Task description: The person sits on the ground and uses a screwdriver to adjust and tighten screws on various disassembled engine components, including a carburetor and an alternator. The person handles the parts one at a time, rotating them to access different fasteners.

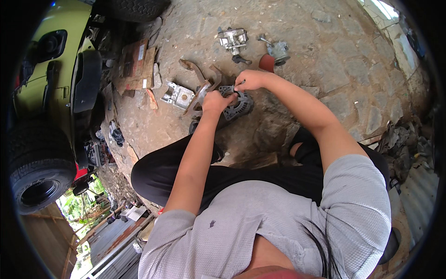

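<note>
A round dark metal alternator [238,106] lies on the stone ground in front of me. My left hand [215,101] is closed on its left side, gripping the housing. My right hand [249,80] is closed just above the alternator, pinching a small dark tool or part at its top; what it holds is too small to tell. A curved rusty metal bracket [200,88] lies against the alternator's left side, under my left hand.
Two grey cast metal parts [233,39] [278,50] lie farther away on the stone floor [334,60]. A silver bracket [178,95] and torn cardboard [134,65] lie to the left. A green vehicle [55,69] with a tyre [39,174] stands at far left. Scrap is piled at right.
</note>
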